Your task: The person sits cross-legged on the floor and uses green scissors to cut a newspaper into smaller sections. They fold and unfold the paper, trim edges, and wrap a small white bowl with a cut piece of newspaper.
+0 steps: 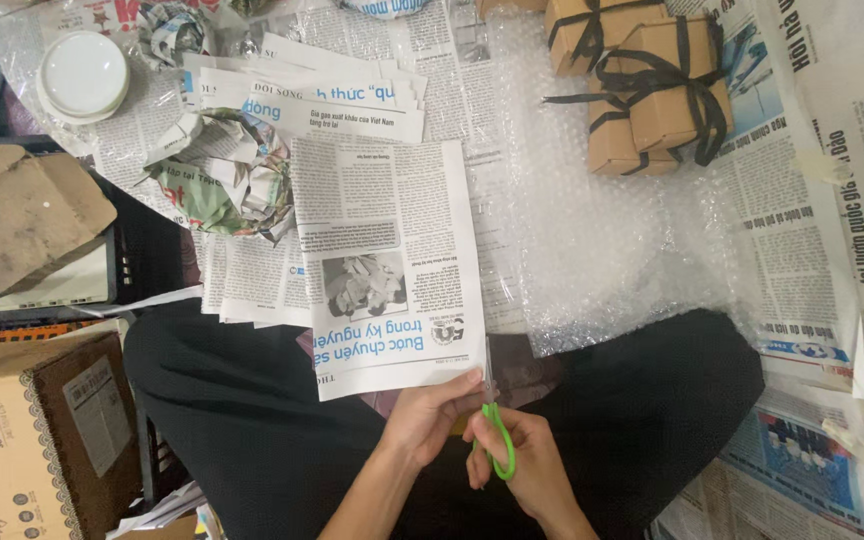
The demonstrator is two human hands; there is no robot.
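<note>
My left hand [434, 413] pinches the near right corner of a newspaper sheet [384, 250] that lies over my lap and stretches away from me. My right hand [524, 462] grips green-handled scissors [497, 430], whose blades point up along the sheet's right edge. Both hands sit close together above my dark-trousered crossed legs.
A stack of cut newspaper sheets [322, 95] and a crumpled paper ball [214, 175] lie beyond. Bubble wrap [592, 240] covers the middle right. Brown boxes tied with black ribbon [652, 85] stand at the back right. A white lid [82, 72], black crate [147, 260] and cardboard box [32, 430] are at left.
</note>
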